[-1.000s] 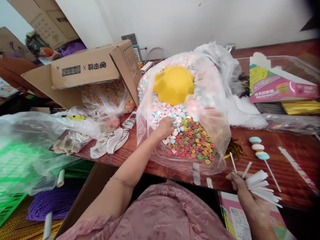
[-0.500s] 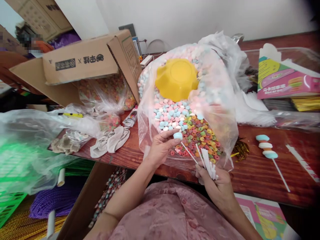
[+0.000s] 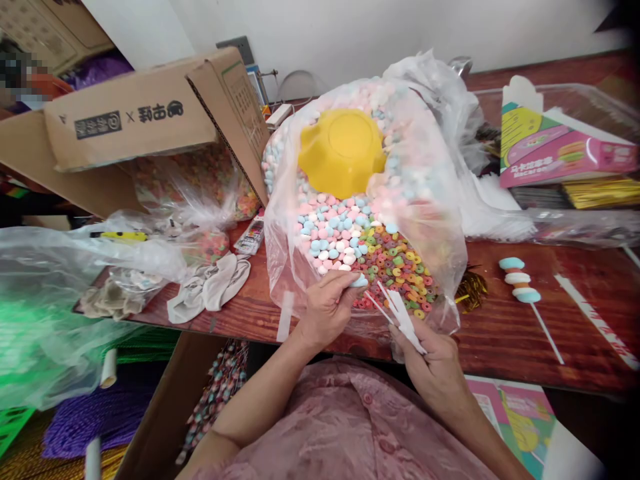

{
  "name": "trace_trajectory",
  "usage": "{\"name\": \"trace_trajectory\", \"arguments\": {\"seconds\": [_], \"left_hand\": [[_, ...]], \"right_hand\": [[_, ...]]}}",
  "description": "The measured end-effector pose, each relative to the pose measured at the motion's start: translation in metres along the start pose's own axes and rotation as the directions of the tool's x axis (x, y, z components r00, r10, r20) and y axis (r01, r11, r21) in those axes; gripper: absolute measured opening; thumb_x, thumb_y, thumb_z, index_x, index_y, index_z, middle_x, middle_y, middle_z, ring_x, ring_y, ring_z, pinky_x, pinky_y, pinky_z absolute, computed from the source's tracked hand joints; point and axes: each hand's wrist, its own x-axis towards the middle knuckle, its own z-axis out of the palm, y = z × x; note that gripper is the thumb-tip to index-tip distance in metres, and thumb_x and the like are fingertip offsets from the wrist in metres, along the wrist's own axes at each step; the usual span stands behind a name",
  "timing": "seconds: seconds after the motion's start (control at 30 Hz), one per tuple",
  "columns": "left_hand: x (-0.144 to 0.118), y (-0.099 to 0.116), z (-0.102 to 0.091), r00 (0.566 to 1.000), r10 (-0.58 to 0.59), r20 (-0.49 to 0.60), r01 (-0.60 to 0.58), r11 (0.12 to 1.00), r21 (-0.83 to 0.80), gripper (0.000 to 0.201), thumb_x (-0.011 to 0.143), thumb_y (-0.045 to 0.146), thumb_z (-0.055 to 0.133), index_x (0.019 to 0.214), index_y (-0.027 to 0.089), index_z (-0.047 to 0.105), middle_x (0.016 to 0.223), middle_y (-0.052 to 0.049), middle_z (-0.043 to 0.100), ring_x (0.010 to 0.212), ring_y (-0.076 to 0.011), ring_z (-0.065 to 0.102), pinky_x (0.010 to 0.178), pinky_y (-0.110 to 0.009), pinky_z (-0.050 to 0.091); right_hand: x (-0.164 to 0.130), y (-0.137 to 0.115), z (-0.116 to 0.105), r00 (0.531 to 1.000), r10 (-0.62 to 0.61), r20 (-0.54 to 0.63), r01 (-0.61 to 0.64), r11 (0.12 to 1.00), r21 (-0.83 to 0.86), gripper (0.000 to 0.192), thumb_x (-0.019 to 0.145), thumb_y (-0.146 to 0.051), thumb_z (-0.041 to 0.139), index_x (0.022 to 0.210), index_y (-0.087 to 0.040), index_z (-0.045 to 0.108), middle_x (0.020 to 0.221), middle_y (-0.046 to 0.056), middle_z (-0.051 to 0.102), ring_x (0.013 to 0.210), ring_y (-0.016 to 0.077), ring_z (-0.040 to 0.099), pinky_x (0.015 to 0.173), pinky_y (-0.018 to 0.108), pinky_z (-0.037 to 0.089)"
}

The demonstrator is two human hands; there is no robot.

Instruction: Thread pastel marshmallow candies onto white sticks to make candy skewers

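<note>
My left hand (image 3: 327,310) pinches a pale blue marshmallow (image 3: 358,281) between thumb and fingertips. Closed around a bundle of white sticks (image 3: 406,325) is my right hand (image 3: 433,357). Two thin sticks stand out from the bundle; the tip of one points at the marshmallow, close to it, and I cannot tell if they touch. Behind both hands, a clear plastic bag (image 3: 280,280) lies spread with pink, white and blue marshmallows (image 3: 333,233) and colourful cereal rings (image 3: 395,270). A yellow wavy-edged bowl (image 3: 343,153) rests upside down on the marshmallows.
On the right of the wooden table (image 3: 490,340) lies a stick threaded with blue and white pieces and orange rings (image 3: 520,280). A printed pink carton (image 3: 560,150) stands behind it. At left are an open cardboard box (image 3: 135,123) and grey cloth gloves (image 3: 210,290).
The view has shifted slightly. My left hand has turned a little, so its fingers cover more of the marshmallow. The stick bundle in my right hand leans more to the left.
</note>
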Motion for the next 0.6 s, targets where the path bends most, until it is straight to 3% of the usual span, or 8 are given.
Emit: {"name": "trace_trajectory", "arguments": {"seconds": [0.07, 0.17, 0.37, 0.5, 0.6], "left_hand": [[-0.001, 0.001, 0.000, 0.998, 0.068, 0.007, -0.068, 0.995, 0.069, 0.021, 0.087, 0.014, 0.071, 0.106, 0.021, 0.075, 0.096, -0.006, 0.077, 0.088, -0.0148, 0.073, 0.078, -0.027, 0.062], [-0.003, 0.004, 0.003, 0.998, 0.059, -0.006, -0.059, 0.995, 0.079, 0.019, 0.089, 0.016, 0.070, 0.107, 0.022, 0.075, 0.094, -0.006, 0.077, 0.085, -0.0146, 0.074, 0.075, -0.027, 0.062], [-0.007, 0.013, 0.011, 1.000, 0.016, 0.005, -0.016, 1.000, 0.021, 0.017, 0.092, 0.019, 0.066, 0.107, 0.022, 0.074, 0.098, -0.007, 0.077, 0.089, -0.0153, 0.073, 0.079, -0.029, 0.061], [-0.019, 0.021, 0.020, 0.990, 0.013, 0.142, -0.007, 0.999, -0.046, 0.019, 0.093, 0.018, 0.065, 0.110, 0.021, 0.072, 0.099, -0.008, 0.076, 0.090, -0.0158, 0.072, 0.079, -0.028, 0.060], [-0.022, 0.019, 0.016, 0.960, -0.052, 0.276, 0.080, 0.993, -0.091, 0.027, 0.094, 0.024, 0.065, 0.120, 0.022, 0.067, 0.102, -0.008, 0.076, 0.089, -0.0160, 0.072, 0.081, -0.030, 0.059]], "right_hand": [[-0.003, -0.002, 0.000, 1.000, -0.013, -0.016, 0.013, 1.000, 0.006, 0.027, 0.092, -0.016, 0.052, 0.108, -0.022, 0.072, 0.064, -0.003, 0.057, 0.053, 0.0130, 0.052, 0.054, 0.022, 0.044], [-0.007, -0.004, 0.003, 0.999, 0.003, -0.050, -0.003, 1.000, 0.012, 0.030, 0.091, -0.017, 0.054, 0.113, -0.023, 0.072, 0.064, -0.003, 0.058, 0.052, 0.0135, 0.052, 0.054, 0.023, 0.045], [-0.009, -0.003, 0.021, 0.997, -0.044, -0.068, 0.050, 0.995, 0.090, 0.020, 0.090, -0.013, 0.054, 0.089, -0.022, 0.072, 0.064, -0.003, 0.059, 0.053, 0.0121, 0.052, 0.055, 0.022, 0.045], [-0.010, 0.012, 0.028, 0.982, 0.099, -0.160, -0.068, 0.980, 0.188, 0.014, 0.090, -0.022, 0.058, 0.090, -0.020, 0.071, 0.062, -0.003, 0.058, 0.053, 0.0131, 0.051, 0.054, 0.025, 0.045], [-0.013, 0.022, 0.015, 0.930, 0.279, -0.240, -0.228, 0.949, 0.217, 0.020, 0.088, -0.033, 0.065, 0.098, -0.018, 0.074, 0.060, -0.002, 0.060, 0.051, 0.0133, 0.052, 0.052, 0.025, 0.047]]}}
